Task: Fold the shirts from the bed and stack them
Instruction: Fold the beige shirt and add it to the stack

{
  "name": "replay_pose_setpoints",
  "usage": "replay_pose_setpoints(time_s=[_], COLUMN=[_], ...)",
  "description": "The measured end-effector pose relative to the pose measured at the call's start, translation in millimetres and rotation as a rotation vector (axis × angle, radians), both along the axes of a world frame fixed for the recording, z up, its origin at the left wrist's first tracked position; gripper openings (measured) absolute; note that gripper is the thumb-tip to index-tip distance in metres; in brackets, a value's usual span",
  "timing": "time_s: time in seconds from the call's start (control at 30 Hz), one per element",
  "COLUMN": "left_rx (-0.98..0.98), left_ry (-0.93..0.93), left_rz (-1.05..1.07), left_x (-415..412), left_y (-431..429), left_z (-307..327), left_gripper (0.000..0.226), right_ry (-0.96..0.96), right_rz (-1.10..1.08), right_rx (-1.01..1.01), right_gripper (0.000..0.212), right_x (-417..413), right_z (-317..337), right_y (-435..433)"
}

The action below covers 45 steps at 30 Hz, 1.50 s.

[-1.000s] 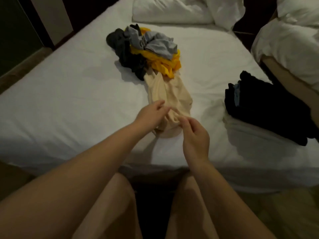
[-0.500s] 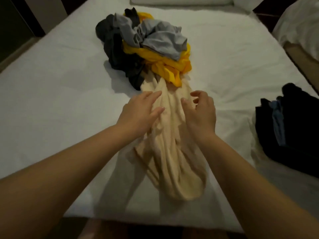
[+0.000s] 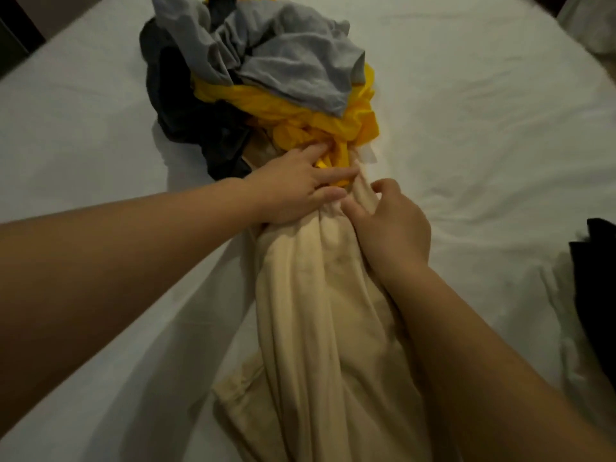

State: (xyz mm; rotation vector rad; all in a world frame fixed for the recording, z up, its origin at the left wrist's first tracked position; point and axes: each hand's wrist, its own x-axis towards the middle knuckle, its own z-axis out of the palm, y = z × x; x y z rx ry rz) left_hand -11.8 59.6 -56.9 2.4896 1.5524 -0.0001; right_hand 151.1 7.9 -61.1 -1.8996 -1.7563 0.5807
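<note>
Just changed: both hands have gone up the beige shirt (image 3: 320, 328) from its near end to its far end, where it runs under the pile; the head has leaned in with them.
Left hand (image 3: 293, 191): fingers fairly straight and spread, laid on the yellow shirt (image 3: 333, 125), thumb against the bunched top of the beige shirt; it grips nothing that I can see.
Right hand (image 3: 390, 228): fingers curled into the beige folds just beside the left thumb, apparently gathering cloth.
Beige shirt: a long rumpled rope on the bed (image 3: 483, 128), running from the pile towards the person, its far end caught under the yellow shirt.
Pile: grey shirt (image 3: 293, 61) on top, yellow under it, dark shirt (image 3: 186, 105) on the left.
Dark stack (image 3: 596, 278): at the right edge, well apart.
Meaning: folding has not begun; likely the left hand holds the pile back while the right frees the beige shirt.
</note>
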Motion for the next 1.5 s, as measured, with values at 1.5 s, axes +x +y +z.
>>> replay_pose_setpoints(time_s=[1.5], left_rx=[0.342], left_ry=[-1.050], left_rz=[0.674], left_x=[27.0], left_y=[-271.8], left_z=[218.2], left_gripper=[0.016], right_ry=[0.646], right_rz=[-0.286], right_rx=[0.561], right_gripper=[0.018], right_x=[114.4], right_z=[211.4], right_y=[-214.0])
